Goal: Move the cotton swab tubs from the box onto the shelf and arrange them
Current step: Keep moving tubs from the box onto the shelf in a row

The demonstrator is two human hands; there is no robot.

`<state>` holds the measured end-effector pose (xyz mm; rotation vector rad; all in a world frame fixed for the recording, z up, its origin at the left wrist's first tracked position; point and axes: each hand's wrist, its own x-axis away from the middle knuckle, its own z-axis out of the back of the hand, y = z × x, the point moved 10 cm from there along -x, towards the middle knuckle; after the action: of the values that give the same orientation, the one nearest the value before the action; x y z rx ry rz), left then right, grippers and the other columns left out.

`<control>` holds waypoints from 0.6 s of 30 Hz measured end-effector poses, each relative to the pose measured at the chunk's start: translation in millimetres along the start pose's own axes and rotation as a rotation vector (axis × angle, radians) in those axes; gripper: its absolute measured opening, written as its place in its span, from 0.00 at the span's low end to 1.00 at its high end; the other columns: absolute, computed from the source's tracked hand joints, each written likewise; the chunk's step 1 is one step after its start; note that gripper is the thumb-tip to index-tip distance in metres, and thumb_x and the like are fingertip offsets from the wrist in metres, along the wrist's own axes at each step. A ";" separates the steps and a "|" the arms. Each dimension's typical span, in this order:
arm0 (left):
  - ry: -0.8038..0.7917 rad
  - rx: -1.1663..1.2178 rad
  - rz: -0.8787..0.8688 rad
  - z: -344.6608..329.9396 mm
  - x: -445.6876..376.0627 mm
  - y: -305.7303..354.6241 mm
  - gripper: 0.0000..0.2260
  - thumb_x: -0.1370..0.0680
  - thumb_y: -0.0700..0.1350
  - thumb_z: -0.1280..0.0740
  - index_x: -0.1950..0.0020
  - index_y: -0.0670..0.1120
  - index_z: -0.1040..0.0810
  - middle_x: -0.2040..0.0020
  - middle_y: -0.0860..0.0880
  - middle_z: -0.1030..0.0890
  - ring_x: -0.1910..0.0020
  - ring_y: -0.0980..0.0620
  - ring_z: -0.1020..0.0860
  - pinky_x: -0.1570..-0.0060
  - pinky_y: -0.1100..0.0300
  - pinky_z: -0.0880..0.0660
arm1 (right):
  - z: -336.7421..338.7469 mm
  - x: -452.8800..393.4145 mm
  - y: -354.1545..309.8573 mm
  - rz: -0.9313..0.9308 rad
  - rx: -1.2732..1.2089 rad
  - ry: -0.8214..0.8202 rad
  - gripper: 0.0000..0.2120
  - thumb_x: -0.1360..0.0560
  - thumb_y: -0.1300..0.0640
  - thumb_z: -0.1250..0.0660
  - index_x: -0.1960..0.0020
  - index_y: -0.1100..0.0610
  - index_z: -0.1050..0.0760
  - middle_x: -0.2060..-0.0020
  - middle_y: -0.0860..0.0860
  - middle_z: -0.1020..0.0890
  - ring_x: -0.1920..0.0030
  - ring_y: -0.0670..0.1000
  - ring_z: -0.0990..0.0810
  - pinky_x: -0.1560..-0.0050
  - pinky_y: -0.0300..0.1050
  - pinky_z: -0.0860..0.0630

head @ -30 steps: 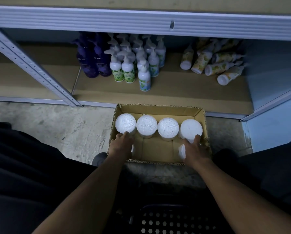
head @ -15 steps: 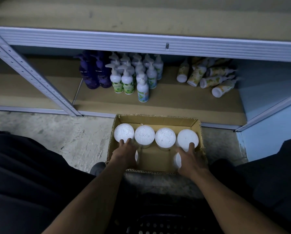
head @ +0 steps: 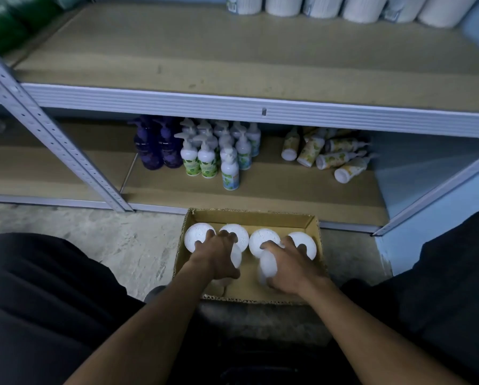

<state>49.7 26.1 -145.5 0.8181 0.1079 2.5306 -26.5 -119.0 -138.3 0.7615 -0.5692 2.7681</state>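
Observation:
An open cardboard box (head: 249, 213) stands on the concrete floor in front of the shelving. A row of several white cotton swab tubs fills its far side. My left hand (head: 216, 254) reaches over the two left tubs (head: 195, 232), fingers curled over their tops and thumb against the side of the second one. My right hand (head: 291, 265) grips the two right tubs (head: 307, 243) the same way, thumb on the side of the third. More white tubs (head: 354, 9) stand in a row at the back of the middle shelf (head: 232, 59).
The bottom shelf holds purple bottles (head: 155, 145), white pump bottles (head: 213, 151) and yellow-labelled bottles lying down (head: 329, 154). A perforated metal upright (head: 52, 140) slants at the left. Green packages (head: 5, 20) sit at the top left. My dark-trousered legs flank the box.
My view has tilted up, revealing the middle shelf and its tubs. Both hands moved from the box's near side onto the tub tops and closed around them.

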 end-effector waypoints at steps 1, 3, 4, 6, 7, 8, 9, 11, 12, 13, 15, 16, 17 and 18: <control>0.012 0.013 -0.005 8.1 0.9 2.7 0.39 0.35 0.57 0.26 0.26 0.52 0.35 0.30 0.51 0.30 0.32 0.45 0.35 0.42 0.46 0.29 | 8.8 1.0 -5.7 0.014 -0.001 0.013 0.35 0.30 0.50 0.28 0.28 0.35 0.40 0.32 0.47 0.42 0.34 0.57 0.38 0.48 0.52 0.25; 0.043 0.041 -0.025 25.8 3.7 8.3 0.38 0.36 0.58 0.25 0.28 0.52 0.33 0.31 0.52 0.29 0.30 0.45 0.35 0.40 0.45 0.27 | 26.8 2.8 -15.3 0.041 -0.001 0.034 0.35 0.31 0.49 0.27 0.29 0.35 0.39 0.32 0.47 0.40 0.34 0.58 0.37 0.46 0.53 0.25; 0.062 0.061 -0.033 35.7 6.1 11.1 0.38 0.36 0.58 0.26 0.28 0.52 0.32 0.32 0.52 0.28 0.31 0.45 0.34 0.40 0.45 0.27 | 35.7 3.5 -19.2 0.057 -0.004 0.041 0.35 0.32 0.48 0.26 0.30 0.36 0.38 0.32 0.47 0.39 0.33 0.58 0.37 0.45 0.54 0.25; 0.107 0.094 -0.054 54.4 9.1 15.3 0.37 0.39 0.60 0.27 0.31 0.53 0.29 0.35 0.52 0.25 0.33 0.44 0.31 0.41 0.47 0.25 | 55.5 6.1 -25.6 0.089 -0.008 0.061 0.34 0.33 0.47 0.26 0.30 0.36 0.36 0.33 0.48 0.38 0.33 0.59 0.36 0.44 0.55 0.23; 0.141 0.094 -0.072 64.3 9.7 17.6 0.36 0.40 0.63 0.29 0.34 0.53 0.27 0.38 0.52 0.24 0.36 0.44 0.29 0.42 0.48 0.25 | 67.3 7.9 -28.2 0.102 -0.005 0.077 0.34 0.33 0.46 0.27 0.31 0.36 0.36 0.34 0.47 0.37 0.33 0.58 0.35 0.44 0.55 0.23; 0.169 0.083 -0.086 74.1 11.0 19.9 0.34 0.42 0.65 0.32 0.38 0.54 0.26 0.42 0.52 0.23 0.39 0.44 0.27 0.43 0.49 0.25 | 80.0 10.5 -30.5 0.111 0.002 0.095 0.34 0.33 0.46 0.27 0.31 0.36 0.36 0.35 0.47 0.37 0.34 0.58 0.34 0.45 0.55 0.23; 0.187 0.072 -0.093 83.8 12.5 21.8 0.33 0.44 0.66 0.33 0.41 0.55 0.26 0.45 0.53 0.23 0.41 0.45 0.26 0.44 0.49 0.24 | 92.4 12.8 -32.6 0.117 0.010 0.108 0.33 0.33 0.47 0.28 0.31 0.36 0.36 0.36 0.47 0.36 0.35 0.57 0.34 0.45 0.55 0.23; 0.220 0.073 -0.099 106.8 16.9 26.1 0.32 0.44 0.66 0.32 0.43 0.55 0.25 0.47 0.53 0.22 0.44 0.45 0.25 0.46 0.50 0.23 | 119.2 19.3 -38.6 0.138 0.024 0.134 0.33 0.33 0.46 0.29 0.30 0.36 0.35 0.37 0.47 0.35 0.36 0.56 0.32 0.44 0.54 0.23; 0.242 0.065 -0.107 121.5 20.8 29.6 0.31 0.43 0.66 0.30 0.43 0.53 0.25 0.47 0.52 0.22 0.44 0.45 0.24 0.47 0.51 0.23 | 133.0 22.8 -42.9 0.151 0.024 0.148 0.33 0.32 0.46 0.28 0.30 0.36 0.35 0.37 0.47 0.35 0.37 0.55 0.31 0.45 0.54 0.23; 0.259 0.055 -0.117 137.1 24.8 33.7 0.31 0.42 0.65 0.28 0.43 0.52 0.24 0.46 0.50 0.21 0.45 0.45 0.24 0.48 0.53 0.24 | 146.5 26.1 -47.2 0.165 0.021 0.162 0.33 0.32 0.46 0.28 0.30 0.37 0.35 0.37 0.47 0.35 0.38 0.54 0.29 0.45 0.53 0.23; 0.292 0.061 -0.140 169.9 34.5 42.3 0.30 0.40 0.64 0.27 0.44 0.50 0.23 0.48 0.49 0.21 0.48 0.46 0.23 0.52 0.54 0.23 | 172.3 31.8 -56.5 0.194 0.030 0.188 0.33 0.32 0.47 0.26 0.31 0.38 0.34 0.38 0.48 0.34 0.40 0.54 0.27 0.46 0.52 0.23; 0.315 0.063 -0.158 187.1 41.5 47.3 0.29 0.41 0.65 0.28 0.45 0.52 0.23 0.49 0.50 0.21 0.49 0.47 0.23 0.53 0.53 0.22 | 185.6 34.8 -61.5 0.209 0.050 0.204 0.32 0.33 0.47 0.25 0.32 0.38 0.33 0.39 0.49 0.34 0.41 0.54 0.26 0.47 0.51 0.22; 0.339 0.057 -0.179 203.9 48.8 52.9 0.29 0.42 0.67 0.30 0.46 0.54 0.23 0.49 0.51 0.21 0.49 0.47 0.23 0.53 0.52 0.22 | 197.8 37.2 -66.2 0.221 0.071 0.219 0.32 0.33 0.46 0.25 0.33 0.39 0.32 0.39 0.49 0.33 0.42 0.54 0.26 0.48 0.51 0.22; 0.363 0.041 -0.198 219.9 56.3 58.7 0.29 0.42 0.68 0.31 0.47 0.55 0.24 0.50 0.52 0.21 0.48 0.47 0.24 0.52 0.51 0.22 | 210.4 40.8 -71.9 0.237 0.091 0.237 0.32 0.34 0.45 0.25 0.33 0.39 0.32 0.40 0.49 0.33 0.43 0.54 0.26 0.49 0.52 0.22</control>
<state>110.8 -15.0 77.1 0.3349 0.3427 2.4647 54.4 -138.1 71.9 0.3948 -0.5192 3.0608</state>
